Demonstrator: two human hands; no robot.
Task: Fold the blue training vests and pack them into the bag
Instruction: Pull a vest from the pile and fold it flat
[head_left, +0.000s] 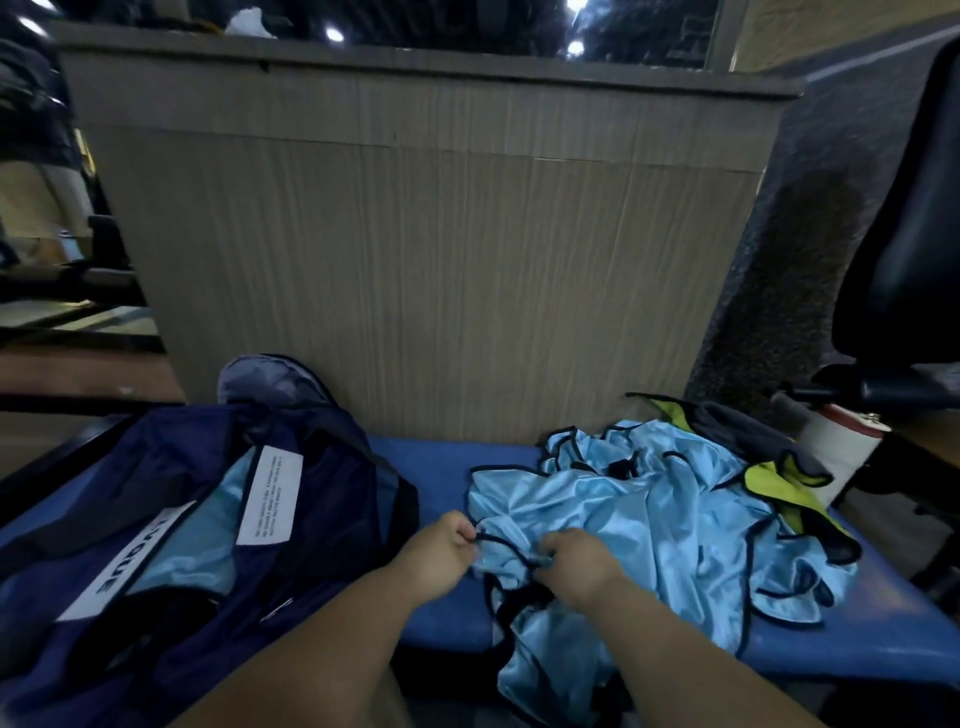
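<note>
– Forearms lay across the bottom edge, and beside the right one a blue vest (545, 670) hung off the front of the counter (452, 462). Why was it draped like that?

– I judged it to be the one being worked on, since it lay nearest the person. The left hand (441, 551) pinched its black trim between thumb and fingers. The right hand (574, 564) had its fingers curled into the same edge just beside. Two hands that close on one hem looked like a search for a strap or corner, so the vest could be spread out and folded.

– So it wasn't folded?

– No, it was crumpled. Behind it the other blue vests (649, 499) lay in a loose heap on the counter, touching the held one.

– And the bag?

– The navy bag (332, 499) sat on the left, near the left hand. Its mouth gaped open, and light-blue fabric (208, 540) showed inside. Open and alongside, it would need only a short carry for each folded vest.

– What was the yellow thing?

– A yellow-green vest (769, 483) at the heap's far right edge, partly under grey cloth. It wasn't part of the job, so it probably belonged aside. Beyond it stood a white cylinder (836, 441) and a black chair (904, 249). A wood-grain panel (441, 260) closed off the back of the counter.
</note>
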